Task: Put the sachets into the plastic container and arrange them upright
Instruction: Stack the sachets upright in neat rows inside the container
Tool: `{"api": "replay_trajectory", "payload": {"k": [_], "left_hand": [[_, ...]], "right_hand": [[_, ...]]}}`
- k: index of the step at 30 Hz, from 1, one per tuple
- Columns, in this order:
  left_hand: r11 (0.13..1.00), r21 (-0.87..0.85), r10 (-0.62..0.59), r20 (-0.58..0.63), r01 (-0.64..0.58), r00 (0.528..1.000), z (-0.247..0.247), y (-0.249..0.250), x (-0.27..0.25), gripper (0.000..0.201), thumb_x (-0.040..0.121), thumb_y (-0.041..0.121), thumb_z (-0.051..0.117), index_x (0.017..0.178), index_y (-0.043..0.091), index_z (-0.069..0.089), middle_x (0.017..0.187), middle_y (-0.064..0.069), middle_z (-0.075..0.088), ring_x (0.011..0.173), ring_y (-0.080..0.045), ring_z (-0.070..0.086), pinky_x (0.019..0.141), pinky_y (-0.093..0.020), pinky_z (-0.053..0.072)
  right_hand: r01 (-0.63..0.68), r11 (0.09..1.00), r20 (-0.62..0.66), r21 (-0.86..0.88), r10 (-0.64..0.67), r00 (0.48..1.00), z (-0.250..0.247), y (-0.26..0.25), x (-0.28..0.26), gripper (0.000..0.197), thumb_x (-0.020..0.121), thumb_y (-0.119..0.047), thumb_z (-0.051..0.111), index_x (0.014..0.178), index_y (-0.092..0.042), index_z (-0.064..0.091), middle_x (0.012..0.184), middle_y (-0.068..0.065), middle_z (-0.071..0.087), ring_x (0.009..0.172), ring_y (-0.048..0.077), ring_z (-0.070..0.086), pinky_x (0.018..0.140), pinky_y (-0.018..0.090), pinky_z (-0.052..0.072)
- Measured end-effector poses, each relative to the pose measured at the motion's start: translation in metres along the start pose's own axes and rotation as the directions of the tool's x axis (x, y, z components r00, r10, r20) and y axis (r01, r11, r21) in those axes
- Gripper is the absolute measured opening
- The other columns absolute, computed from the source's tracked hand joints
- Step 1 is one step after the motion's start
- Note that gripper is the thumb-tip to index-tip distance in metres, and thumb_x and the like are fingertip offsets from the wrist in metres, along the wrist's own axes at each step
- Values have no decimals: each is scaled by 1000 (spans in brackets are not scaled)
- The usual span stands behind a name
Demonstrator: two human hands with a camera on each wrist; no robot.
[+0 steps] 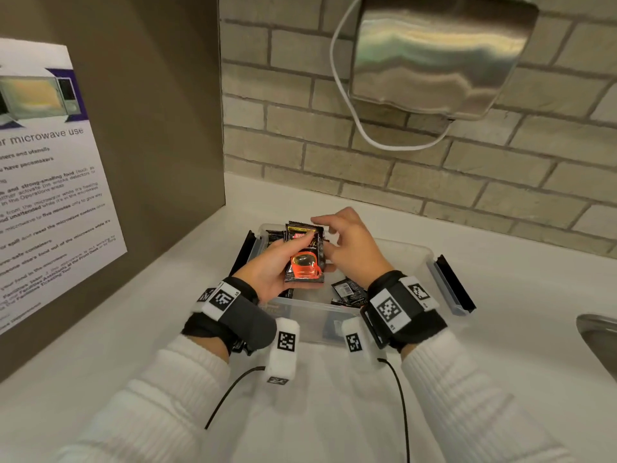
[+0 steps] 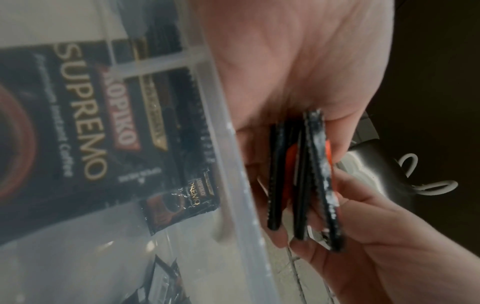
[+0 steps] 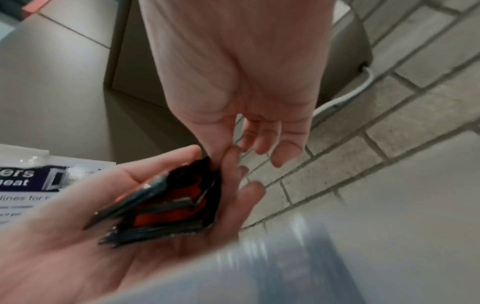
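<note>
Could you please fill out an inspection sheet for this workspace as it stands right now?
Surface: white counter.
Job's things: clear plastic container with loose sachets lying inside; stack of sachets above it.
Clutter: nothing seen.
Hands: left hand grips the stack; right hand open beside it.
Cables: black wrist leads; white cord.
Surroundings: brick wall, steel dispenser, microwave notice, sink edge.

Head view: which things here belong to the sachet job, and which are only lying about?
Job:
- black coffee sachets, stacked in left hand
- clear plastic container
- loose black sachets inside it
- right hand, holding nothing

Lying about:
- paper microwave notice
- steel wall dispenser
- steel sink
</note>
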State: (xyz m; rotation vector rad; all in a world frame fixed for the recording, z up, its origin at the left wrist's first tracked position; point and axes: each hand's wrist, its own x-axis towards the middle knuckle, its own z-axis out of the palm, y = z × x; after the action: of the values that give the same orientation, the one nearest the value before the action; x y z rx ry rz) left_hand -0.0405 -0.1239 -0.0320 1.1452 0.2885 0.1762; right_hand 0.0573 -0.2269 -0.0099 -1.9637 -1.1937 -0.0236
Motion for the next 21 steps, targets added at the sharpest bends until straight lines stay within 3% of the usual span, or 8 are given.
{"api": "replay_trajectory", "payload": {"k": [4,6,7,9,11,13,17,21], "left_hand": [[1000,-2,5,-15,-5,1000,0,0,1,39,96,30,47,127,7,51,118,-21,61,90,-24,69,85,-39,53],[1000,-3,3,-11,-3,1000,-1,0,2,46,93,37,50,130,9,49,121,-18,57,101,-26,63,91,-43,52],[1000,15,5,-5,-5,1000,-1,0,1,47,92,44,49,128,14,52,121,-13,59,106,-24,61,92,-43,51],[999,32,10,-5,-10,1000,-1,2,0,48,89,55,42,121,22,57,120,-7,65,109,-20,62,93,-38,50],[999,51,-2,-8,3,1000,-1,3,-2,49,88,58,39,116,22,58,115,-8,66,107,-19,63,91,-35,49],[995,97,17,-19,-15,1000,-2,1,-2,51,84,58,43,116,20,57,111,-8,67,104,-19,63,91,-35,49],[996,87,30,-45,-26,999,-4,0,-1,82,60,69,63,125,20,52,119,-8,65,108,-20,63,94,-38,49],[996,72,61,-34,-58,998,-3,0,0,67,72,58,51,124,15,54,123,-12,61,114,-23,58,99,-39,46]], "right_hand": [[-55,969,150,240,18,988,-17,-11,-1,71,73,10,54,138,-15,41,135,2,37,123,14,37,82,-1,36],[-5,993,330,121,-36,943,-19,-16,-5,88,75,-2,65,148,-19,20,154,-4,17,141,12,14,107,14,17],[20,1000,409,18,-26,912,-15,-18,-7,99,74,-10,71,150,-21,9,157,-5,8,143,13,4,111,22,8],[50,987,455,-153,25,890,-4,-20,-9,109,69,-22,78,149,-22,4,155,-4,10,142,15,3,114,43,-1],[66,975,379,-213,21,925,4,-21,-9,95,66,-22,78,142,-21,20,137,-2,30,132,18,20,115,58,5],[82,972,320,-220,-7,947,9,-19,-8,89,63,-18,76,136,-20,26,126,-2,33,124,17,27,112,57,15],[87,974,321,-209,-16,947,16,-16,-5,111,60,-26,80,147,-20,10,144,1,24,135,21,20,113,56,8],[127,961,211,-247,-74,975,22,-13,-3,84,60,-22,75,133,-18,34,120,0,38,113,17,33,99,44,38]]}}
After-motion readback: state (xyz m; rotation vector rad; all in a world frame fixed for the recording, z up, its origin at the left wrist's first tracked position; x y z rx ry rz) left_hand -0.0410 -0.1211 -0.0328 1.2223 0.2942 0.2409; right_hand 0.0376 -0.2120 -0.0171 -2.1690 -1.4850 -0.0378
